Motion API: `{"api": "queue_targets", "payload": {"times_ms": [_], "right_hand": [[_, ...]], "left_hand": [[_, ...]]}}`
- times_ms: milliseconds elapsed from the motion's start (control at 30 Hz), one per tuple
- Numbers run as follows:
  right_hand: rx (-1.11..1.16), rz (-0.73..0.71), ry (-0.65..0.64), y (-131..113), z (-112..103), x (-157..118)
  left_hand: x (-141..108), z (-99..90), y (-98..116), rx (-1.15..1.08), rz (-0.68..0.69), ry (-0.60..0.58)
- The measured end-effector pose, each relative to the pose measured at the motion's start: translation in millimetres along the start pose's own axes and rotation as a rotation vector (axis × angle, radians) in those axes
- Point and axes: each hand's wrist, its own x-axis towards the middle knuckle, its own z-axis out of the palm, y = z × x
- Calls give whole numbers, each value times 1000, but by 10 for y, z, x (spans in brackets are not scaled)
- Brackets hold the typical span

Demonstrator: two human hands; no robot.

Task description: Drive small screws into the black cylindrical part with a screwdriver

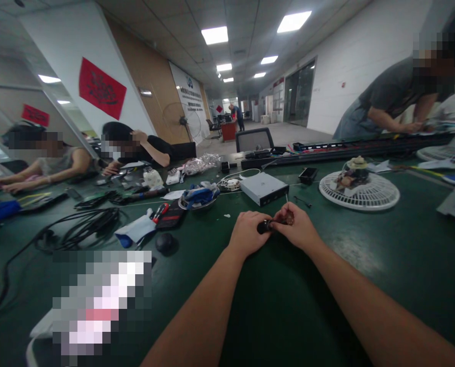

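My left hand (246, 233) and my right hand (294, 228) meet above the dark green bench top (288, 306). The left grips a black cylindrical piece (264, 227). The right pinches a small brownish part (289, 218) against its end, and the fingers hide most of the join. A thin metal rod (287, 200) rises just above the right hand. Straight ahead of my hands lies a flat white-and-grey optical drive (263, 188), not touching them.
A white round fan guard (359, 191) with a motor on it lies to the right. Left of my hands are a bowl of blue items (198, 199), a black knob (163, 242), and tangled black cables (85, 224). A long black rail (345, 149) crosses the far side. Co-workers sit and lean at the bench.
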Motion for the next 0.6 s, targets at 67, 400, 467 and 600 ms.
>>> {"api": "queue_targets", "payload": {"times_ms": [67, 400, 467, 600], "right_hand": [[-45, 6, -1, 9, 2, 7], [-266, -29, 64, -29, 2, -6], [-210, -19, 69, -50, -5, -3], [-61, 25, 132, -83, -39, 13]], "left_hand": [[0, -11, 7, -12, 24, -8], [12, -38, 84, 37, -51, 18], [16, -41, 84, 76, -105, 55], [13, -25, 40, 146, -214, 147]]}}
